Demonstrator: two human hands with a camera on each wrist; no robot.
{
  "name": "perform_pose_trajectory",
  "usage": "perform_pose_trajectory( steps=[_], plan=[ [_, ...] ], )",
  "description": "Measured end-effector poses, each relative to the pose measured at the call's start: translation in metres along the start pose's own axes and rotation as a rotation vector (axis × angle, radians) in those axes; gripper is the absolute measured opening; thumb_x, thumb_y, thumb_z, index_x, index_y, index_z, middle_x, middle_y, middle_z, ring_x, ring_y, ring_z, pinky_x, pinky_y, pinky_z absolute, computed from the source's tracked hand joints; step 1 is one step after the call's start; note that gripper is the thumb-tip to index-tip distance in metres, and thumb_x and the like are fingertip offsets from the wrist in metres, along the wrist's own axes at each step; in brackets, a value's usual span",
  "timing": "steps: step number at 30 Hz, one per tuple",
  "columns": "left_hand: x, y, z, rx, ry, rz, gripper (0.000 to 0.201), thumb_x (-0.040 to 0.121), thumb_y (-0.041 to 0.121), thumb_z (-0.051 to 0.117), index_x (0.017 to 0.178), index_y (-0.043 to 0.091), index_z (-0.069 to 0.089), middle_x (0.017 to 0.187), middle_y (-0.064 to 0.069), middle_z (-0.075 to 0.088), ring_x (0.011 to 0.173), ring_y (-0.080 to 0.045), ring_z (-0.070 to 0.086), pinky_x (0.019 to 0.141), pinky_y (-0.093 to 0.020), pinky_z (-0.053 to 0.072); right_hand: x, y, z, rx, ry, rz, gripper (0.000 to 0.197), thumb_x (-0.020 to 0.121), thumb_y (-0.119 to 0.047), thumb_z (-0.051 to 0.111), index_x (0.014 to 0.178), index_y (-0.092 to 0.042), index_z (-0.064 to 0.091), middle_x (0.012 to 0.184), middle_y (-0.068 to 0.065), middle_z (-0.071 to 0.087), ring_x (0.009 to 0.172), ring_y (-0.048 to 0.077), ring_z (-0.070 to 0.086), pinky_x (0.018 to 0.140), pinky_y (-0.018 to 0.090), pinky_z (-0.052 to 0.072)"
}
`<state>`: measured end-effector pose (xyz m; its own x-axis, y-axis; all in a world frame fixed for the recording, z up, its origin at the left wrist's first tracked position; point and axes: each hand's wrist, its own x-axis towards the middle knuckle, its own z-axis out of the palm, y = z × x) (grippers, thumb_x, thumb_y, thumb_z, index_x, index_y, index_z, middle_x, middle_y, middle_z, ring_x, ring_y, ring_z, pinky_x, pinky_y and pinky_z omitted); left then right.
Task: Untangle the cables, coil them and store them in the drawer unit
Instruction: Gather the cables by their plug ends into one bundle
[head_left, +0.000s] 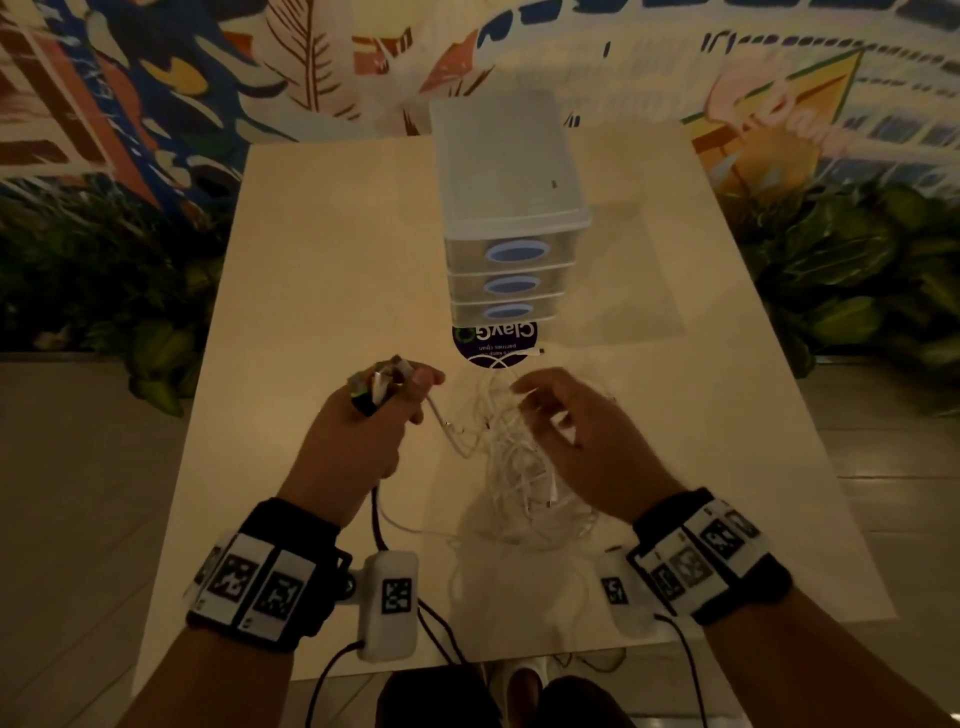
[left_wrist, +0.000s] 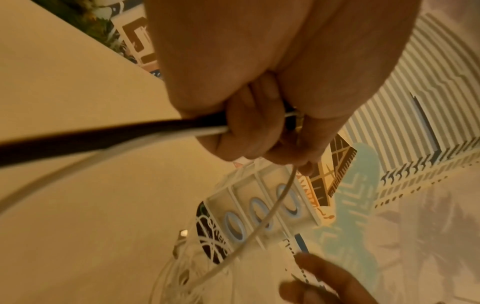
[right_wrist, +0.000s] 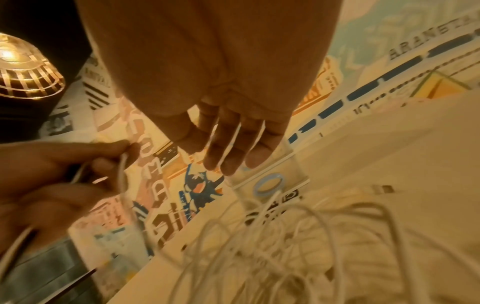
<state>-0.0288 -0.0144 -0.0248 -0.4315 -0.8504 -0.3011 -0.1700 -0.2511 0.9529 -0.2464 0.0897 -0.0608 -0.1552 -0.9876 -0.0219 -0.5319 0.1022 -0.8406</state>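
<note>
A loose tangle of white cables (head_left: 514, 467) lies on the cream table (head_left: 322, 260) in front of me. My left hand (head_left: 410, 400) is fisted round a black cable (left_wrist: 103, 137) and a white cable (left_wrist: 262, 222). A clump of cable ends (head_left: 379, 387) sticks out above the fist. The white cable runs from the fist down into the tangle (left_wrist: 182, 277). My right hand (head_left: 540, 410) hovers just over the heap with fingers (right_wrist: 228, 156) relaxed and nothing gripped. The clear three-drawer unit (head_left: 511, 249) stands behind the tangle, all drawers closed.
A round dark sticker (head_left: 493, 345) sits on the table at the foot of the drawer unit, with a metal cable plug (head_left: 540, 352) lying beside it. Bare tabletop stretches left and right of the unit. Green plants and a painted wall surround the table.
</note>
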Motion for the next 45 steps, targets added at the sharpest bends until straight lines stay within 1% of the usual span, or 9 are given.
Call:
perform_pose_trajectory(
  steps=[6,9,13,22,28,31,35,40,45],
  plan=[
    [0.002,0.000,-0.022,-0.105,0.091,-0.035,0.027,0.106,0.026,0.050,0.100,0.014,0.073,0.091,-0.010,0.069,0.046,-0.013,0.019,0.042,-0.022,0.020,0.010,0.017,-0.024,-0.097,0.032,0.140,0.026,0.097,-0.013,0.056,0.110,-0.036,0.062,0.096,-0.015,0.068,0.091,0.003,0.063,0.069,0.012,0.042],
    [0.001,-0.001,-0.025,-0.142,0.089,-0.037,0.026,0.104,0.026,0.053,0.092,0.016,0.073,0.093,-0.013,0.070,0.045,-0.013,0.018,0.044,-0.025,0.016,0.010,0.007,-0.014,-0.134,-0.016,0.150,0.011,0.100,-0.026,0.057,0.100,-0.033,0.066,0.087,-0.015,0.070,0.071,0.004,0.066,0.069,0.028,0.055],
    [-0.004,0.002,-0.023,-0.174,-0.009,-0.001,0.023,0.092,0.029,0.057,0.091,0.017,0.076,0.094,-0.019,0.072,0.044,-0.013,0.016,0.043,-0.024,0.014,0.011,-0.020,0.014,-0.011,-0.244,0.401,0.060,0.101,-0.063,0.041,0.081,-0.017,0.073,0.070,-0.004,0.075,0.052,0.014,0.068,0.069,0.037,0.060],
    [-0.016,0.001,-0.022,-0.005,-0.284,0.029,0.022,0.079,0.034,0.065,0.083,0.016,0.076,0.084,-0.018,0.073,0.048,-0.029,0.018,0.047,-0.031,0.018,0.018,-0.031,0.048,0.404,-0.453,0.751,0.068,0.101,-0.064,0.038,0.108,-0.004,0.069,0.084,0.013,0.078,0.059,0.027,0.071,0.042,0.022,0.042],
    [-0.003,-0.013,-0.037,0.053,0.115,-0.053,0.022,0.099,0.017,0.057,0.083,0.015,0.073,0.084,-0.021,0.070,0.041,-0.010,0.027,0.044,-0.022,0.023,0.030,-0.009,0.011,0.369,-0.122,0.618,0.047,0.106,-0.044,0.045,0.093,-0.009,0.072,0.069,0.009,0.072,0.051,0.026,0.066,0.041,0.023,0.040],
    [0.002,-0.022,-0.049,0.103,0.276,-0.100,0.023,0.103,0.019,0.053,0.095,0.013,0.073,0.091,-0.017,0.072,0.038,-0.007,0.029,0.040,-0.021,0.026,0.046,0.026,-0.017,0.019,-0.002,0.478,0.025,0.102,-0.027,0.051,0.090,-0.019,0.071,0.077,-0.004,0.074,0.066,0.017,0.068,0.064,0.028,0.049],
    [0.004,-0.030,-0.058,0.040,0.362,-0.116,0.022,0.104,0.019,0.052,0.101,0.016,0.073,0.094,-0.011,0.073,0.039,-0.008,0.027,0.038,-0.020,0.026,0.069,0.072,-0.027,-0.398,-0.143,0.341,0.018,0.097,-0.020,0.057,0.098,-0.027,0.073,0.105,-0.003,0.069,0.096,0.019,0.063,0.090,0.033,0.048],
    [0.003,-0.034,-0.061,-0.006,0.343,-0.104,0.028,0.106,0.014,0.045,0.110,0.021,0.071,0.090,-0.007,0.070,0.042,-0.008,0.024,0.039,-0.019,0.023,0.083,0.080,-0.003,-0.587,-0.306,0.146,0.022,0.099,-0.037,0.056,0.111,-0.027,0.072,0.110,0.002,0.069,0.104,0.028,0.061,0.091,0.041,0.049],
    [0.001,-0.036,-0.065,0.009,0.331,-0.103,0.030,0.105,0.010,0.044,0.116,0.022,0.069,0.088,-0.004,0.071,0.041,-0.007,0.025,0.039,-0.019,0.023,0.089,0.071,0.000,-0.796,-0.343,0.157,0.025,0.091,-0.059,0.055,0.099,-0.037,0.064,0.101,-0.009,0.069,0.107,0.024,0.050,0.093,0.043,0.037]
  ],
)
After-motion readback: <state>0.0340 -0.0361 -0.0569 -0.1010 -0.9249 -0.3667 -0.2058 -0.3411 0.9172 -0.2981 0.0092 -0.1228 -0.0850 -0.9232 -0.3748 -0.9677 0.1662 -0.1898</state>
